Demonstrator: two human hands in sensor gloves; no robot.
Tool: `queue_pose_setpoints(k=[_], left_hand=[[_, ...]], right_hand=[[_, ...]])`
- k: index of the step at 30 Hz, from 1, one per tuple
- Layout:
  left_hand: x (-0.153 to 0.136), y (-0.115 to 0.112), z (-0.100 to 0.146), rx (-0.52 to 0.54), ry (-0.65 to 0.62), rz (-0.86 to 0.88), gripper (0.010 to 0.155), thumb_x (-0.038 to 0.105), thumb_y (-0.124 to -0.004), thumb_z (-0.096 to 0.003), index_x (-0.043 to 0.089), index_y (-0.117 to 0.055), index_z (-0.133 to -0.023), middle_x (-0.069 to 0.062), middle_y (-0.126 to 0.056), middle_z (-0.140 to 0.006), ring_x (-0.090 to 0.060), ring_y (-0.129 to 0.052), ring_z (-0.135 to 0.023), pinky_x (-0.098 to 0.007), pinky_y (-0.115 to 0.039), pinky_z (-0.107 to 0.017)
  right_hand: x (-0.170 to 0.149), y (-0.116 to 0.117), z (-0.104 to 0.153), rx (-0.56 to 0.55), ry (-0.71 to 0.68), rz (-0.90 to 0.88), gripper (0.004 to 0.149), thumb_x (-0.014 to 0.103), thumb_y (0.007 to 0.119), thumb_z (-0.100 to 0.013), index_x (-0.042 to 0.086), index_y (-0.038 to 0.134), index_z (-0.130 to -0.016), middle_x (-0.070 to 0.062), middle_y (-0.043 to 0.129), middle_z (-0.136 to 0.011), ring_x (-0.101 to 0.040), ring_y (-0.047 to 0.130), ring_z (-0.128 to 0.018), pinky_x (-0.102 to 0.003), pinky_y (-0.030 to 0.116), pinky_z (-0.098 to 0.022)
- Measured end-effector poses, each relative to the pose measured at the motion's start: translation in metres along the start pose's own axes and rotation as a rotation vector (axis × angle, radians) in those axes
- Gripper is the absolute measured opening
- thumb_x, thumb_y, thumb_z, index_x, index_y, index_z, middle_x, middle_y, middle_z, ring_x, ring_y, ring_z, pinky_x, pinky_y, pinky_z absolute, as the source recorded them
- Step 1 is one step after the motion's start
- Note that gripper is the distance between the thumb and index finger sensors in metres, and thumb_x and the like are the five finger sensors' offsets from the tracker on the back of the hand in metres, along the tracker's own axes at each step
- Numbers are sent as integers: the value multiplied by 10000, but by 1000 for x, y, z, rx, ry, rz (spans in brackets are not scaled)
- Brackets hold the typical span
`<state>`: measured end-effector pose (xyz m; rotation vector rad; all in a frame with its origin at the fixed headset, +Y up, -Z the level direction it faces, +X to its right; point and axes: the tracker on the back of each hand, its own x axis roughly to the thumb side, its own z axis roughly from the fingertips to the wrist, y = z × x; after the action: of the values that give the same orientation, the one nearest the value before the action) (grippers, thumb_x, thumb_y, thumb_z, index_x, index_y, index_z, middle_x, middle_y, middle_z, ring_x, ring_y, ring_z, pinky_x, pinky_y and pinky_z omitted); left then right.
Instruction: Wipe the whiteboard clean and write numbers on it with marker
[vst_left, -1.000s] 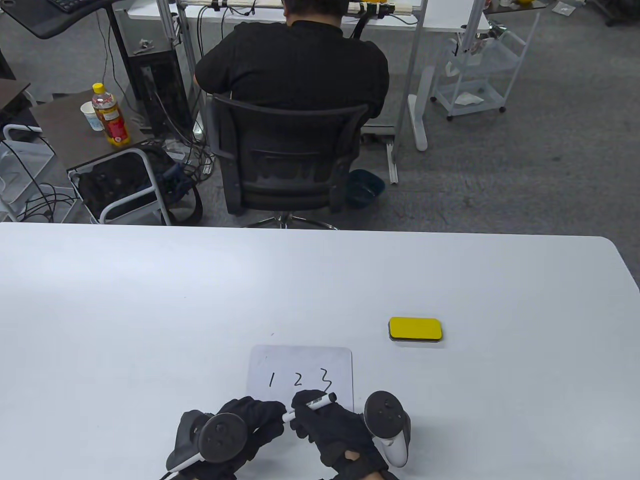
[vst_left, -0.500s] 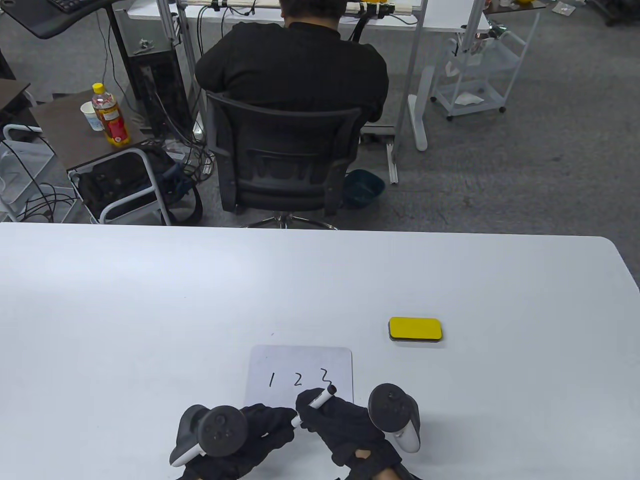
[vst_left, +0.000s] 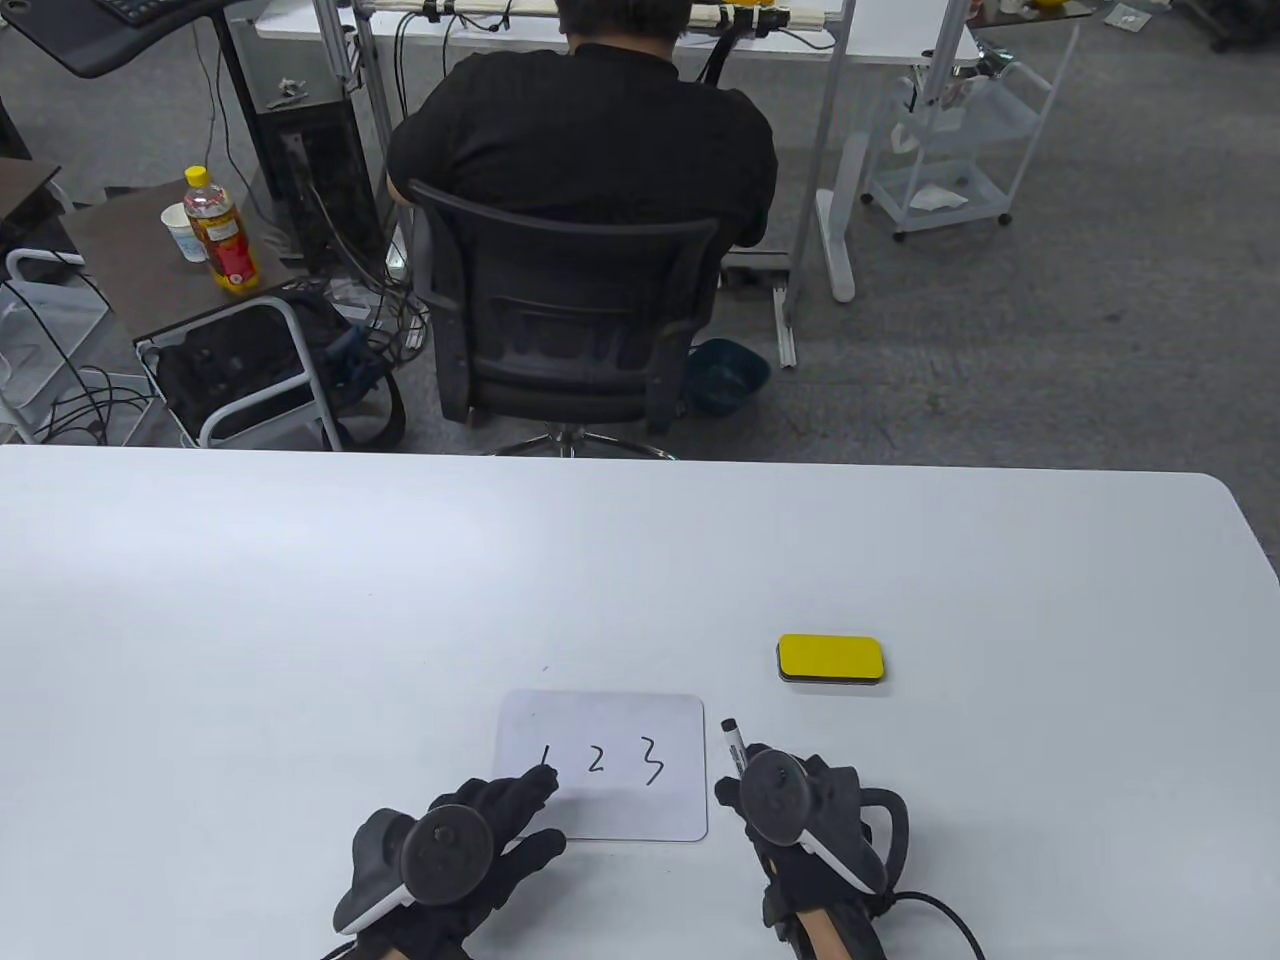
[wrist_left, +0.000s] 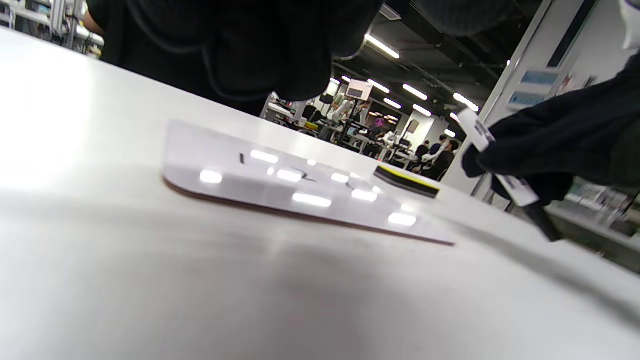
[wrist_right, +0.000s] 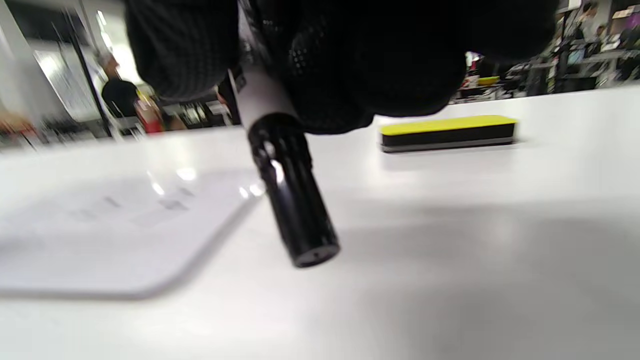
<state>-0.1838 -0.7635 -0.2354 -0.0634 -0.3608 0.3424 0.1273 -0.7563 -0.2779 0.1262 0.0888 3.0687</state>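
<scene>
Right hand (vst_left: 800, 810), gripping the marker (vst_left: 732, 745), has left the whiteboard (vst_left: 620, 720); left hand (vst_left: 480, 830) flat.

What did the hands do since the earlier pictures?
The right hand carried the marker off the whiteboard to its right side, still gripping it. The left hand let go of the marker's end and stretched its fingers onto the board near the 1. The numbers 1 2 3 and the yellow eraser stayed put.
</scene>
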Motion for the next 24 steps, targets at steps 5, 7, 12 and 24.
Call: queue_pose_setpoints(k=[5, 7, 12, 24], left_hand=[[1, 0, 0, -3, 5, -64, 684, 639, -615, -557, 280, -591, -1140, -4, -803, -1071, -253, -840, -949, -490, -693, -748], [2, -1, 0, -5, 4, -66, 682, 635, -619, -557, 283, -590, -1140, -3, -799, -1075, -254, -836, -954, -491, -692, -750], [2, 0, 0, -14, 7, -76, 679, 635, -620, -557, 290, -587, -1142, -3, -793, -1081, -255, -832, -959, -493, -690, -751], [5, 0, 1, -10, -5, -118, 679, 635, -621, -557, 300, -573, -1147, -5, -775, -1095, -251, -826, -964, -489, -688, -754]], right_hand=[[6, 17, -8, 93, 27, 147, 557, 474, 855, -501, 87, 823, -900, -123, 992, -658, -270, 964, -485, -515, 775, -456], [8, 22, -10, 97, 33, 184, 561, 461, 862, -501, 79, 812, -910, -124, 988, -675, -272, 965, -501, -516, 774, -460], [10, 33, -15, 127, 54, 229, 564, 416, 874, -496, 54, 801, -921, -134, 983, -706, -280, 967, -524, -519, 775, -459], [10, 32, -14, 126, 67, 221, 576, 409, 857, -498, 48, 779, -940, -146, 961, -739, -291, 956, -558, -519, 771, -463]])
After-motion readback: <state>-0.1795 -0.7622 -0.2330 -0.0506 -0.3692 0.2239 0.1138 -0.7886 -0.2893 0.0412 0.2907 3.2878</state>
